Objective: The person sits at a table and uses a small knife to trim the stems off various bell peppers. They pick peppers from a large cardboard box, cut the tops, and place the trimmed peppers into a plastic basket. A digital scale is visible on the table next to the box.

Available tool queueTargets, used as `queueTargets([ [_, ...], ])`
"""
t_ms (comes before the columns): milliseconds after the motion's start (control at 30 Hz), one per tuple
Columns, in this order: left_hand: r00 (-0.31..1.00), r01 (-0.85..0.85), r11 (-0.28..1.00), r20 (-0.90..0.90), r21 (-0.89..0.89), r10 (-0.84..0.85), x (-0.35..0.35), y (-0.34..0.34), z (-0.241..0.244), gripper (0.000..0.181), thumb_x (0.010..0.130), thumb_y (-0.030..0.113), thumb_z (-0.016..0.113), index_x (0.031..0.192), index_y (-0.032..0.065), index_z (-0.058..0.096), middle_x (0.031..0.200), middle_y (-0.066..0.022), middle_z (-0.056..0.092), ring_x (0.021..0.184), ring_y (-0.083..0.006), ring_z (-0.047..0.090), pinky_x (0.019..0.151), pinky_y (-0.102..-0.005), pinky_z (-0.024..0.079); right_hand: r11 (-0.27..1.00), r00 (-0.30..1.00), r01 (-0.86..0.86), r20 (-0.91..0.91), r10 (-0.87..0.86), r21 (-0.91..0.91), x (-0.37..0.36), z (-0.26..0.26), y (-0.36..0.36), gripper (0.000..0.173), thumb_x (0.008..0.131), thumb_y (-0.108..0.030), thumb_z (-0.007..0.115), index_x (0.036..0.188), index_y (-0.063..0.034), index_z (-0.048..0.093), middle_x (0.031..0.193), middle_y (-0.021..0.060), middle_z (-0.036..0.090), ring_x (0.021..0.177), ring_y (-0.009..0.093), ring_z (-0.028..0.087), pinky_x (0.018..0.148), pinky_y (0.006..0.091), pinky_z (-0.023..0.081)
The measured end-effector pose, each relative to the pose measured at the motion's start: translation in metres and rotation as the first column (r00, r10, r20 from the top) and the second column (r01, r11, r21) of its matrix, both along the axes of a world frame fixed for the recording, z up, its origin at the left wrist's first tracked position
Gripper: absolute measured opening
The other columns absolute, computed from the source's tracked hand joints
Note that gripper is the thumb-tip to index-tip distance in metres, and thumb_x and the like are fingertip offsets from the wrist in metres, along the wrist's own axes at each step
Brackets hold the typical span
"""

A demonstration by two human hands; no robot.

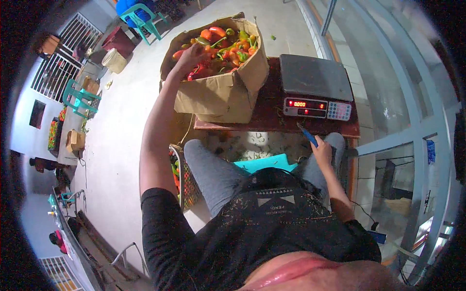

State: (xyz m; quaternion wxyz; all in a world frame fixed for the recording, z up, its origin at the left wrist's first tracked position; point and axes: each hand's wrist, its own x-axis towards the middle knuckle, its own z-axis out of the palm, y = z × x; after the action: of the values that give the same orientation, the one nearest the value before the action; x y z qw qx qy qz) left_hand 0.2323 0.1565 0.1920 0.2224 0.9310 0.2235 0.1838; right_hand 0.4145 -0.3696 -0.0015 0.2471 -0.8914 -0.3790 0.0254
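Note:
A large open cardboard box (214, 98) full of red, orange and green peppers (243, 45) stands on a dark red low table (269, 116). My left hand (193, 57) reaches into the box and touches the peppers; whether its fingers grip one cannot be made out. Above my right thigh, my right hand (322, 150) is closed around the blue handle of a small knife (308, 136), its tip pointing at the table's near edge. Right of the box sits a digital scale (316, 82) with a bare platform and a lit display.
A perforated plastic basket (189, 182) with peppers stands beside my left leg. Green scraps litter the floor under the table. A glass-panelled frame (393, 145) runs along the right. At the far left are a white bucket (114, 60), green plastic chairs (78, 96) and a small carton (75, 141).

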Motion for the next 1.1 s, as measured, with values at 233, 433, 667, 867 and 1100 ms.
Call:
queueTargets([
  [233, 0.969, 0.029, 0.969, 0.245, -0.245, 0.033, -0.016, 0.034, -0.029, 0.042, 0.091, 0.034, 0.048, 0.114, -0.0012, 0.049, 0.097, -0.012, 0.06, 0.085, -0.023, 0.058, 0.072, -0.0335, 0.045, 0.996, 0.998, -0.041, -0.036, 0.044, 0.077, 0.002, 0.006, 0.015, 0.025, 0.083, -0.026, 0.06, 0.092, -0.0025, 0.061, 0.072, 0.0218, 0.06, 0.07, 0.039, 0.06, 0.059, 0.0441, 0.045],
  [433, 0.838, 0.245, 0.488, 0.436, -0.838, 0.327, -0.019, -0.119, 0.062, 0.044, 0.091, 0.047, 0.046, 0.103, 0.0056, 0.057, 0.078, -0.0001, 0.055, 0.064, -0.0085, 0.05, 0.054, -0.0217, 0.039, 0.878, 0.973, -0.188, -0.042, 0.229, 0.44, -0.012, 0.095, 0.063, 0.019, 0.084, -0.022, 0.06, 0.089, -0.0032, 0.059, 0.07, 0.0169, 0.058, 0.063, 0.034, 0.058, 0.057, 0.0385, 0.044],
  [667, 0.879, -0.054, 0.412, 0.152, -0.91, 0.451, -0.077, -0.245, 0.024, 0.057, 0.088, 0.059, 0.038, 0.102, 0.009, 0.062, 0.067, 0.0015, 0.052, 0.053, -0.0064, 0.043, 0.047, -0.0202, 0.034, 0.593, 0.818, -0.453, 0.046, 0.573, 0.666, -0.069, 0.149, 0.137, 0.012, 0.085, -0.011, 0.056, 0.083, 0.0011, 0.056, 0.064, 0.0085, 0.05, 0.054, 0.02, 0.05, 0.056, 0.0282, 0.041],
  [867, 0.909, -0.262, 0.541, -0.015, -0.799, 0.418, -0.083, -0.281, 0.021, 0.063, 0.09, 0.06, 0.029, 0.098, 0.0073, 0.062, 0.066, 0.0005, 0.049, 0.051, -0.0079, 0.039, 0.047, -0.0217, 0.032, 0.644, 0.775, -0.526, 0.001, 0.632, 0.555, -0.086, 0.15, 0.147, 0.009, 0.082, -0.005, 0.06, 0.086, 0.002, 0.056, 0.073, 0.017, 0.053, 0.062, 0.03, 0.053, 0.06, 0.0298, 0.042],
  [1100, 0.909, -0.147, 0.529, 0.098, -0.836, 0.406, -0.074, -0.287, 0.009, 0.063, 0.092, 0.057, 0.028, 0.093, 0.004, 0.061, 0.063, -0.0001, 0.049, 0.054, -0.01, 0.042, 0.05, -0.0228, 0.032, 0.64, 0.785, -0.481, -0.031, 0.619, 0.599, -0.082, 0.125, 0.148, 0.013, 0.082, -0.005, 0.06, 0.09, 0.0029, 0.055, 0.073, 0.0178, 0.051, 0.062, 0.033, 0.052, 0.059, 0.0308, 0.042],
])
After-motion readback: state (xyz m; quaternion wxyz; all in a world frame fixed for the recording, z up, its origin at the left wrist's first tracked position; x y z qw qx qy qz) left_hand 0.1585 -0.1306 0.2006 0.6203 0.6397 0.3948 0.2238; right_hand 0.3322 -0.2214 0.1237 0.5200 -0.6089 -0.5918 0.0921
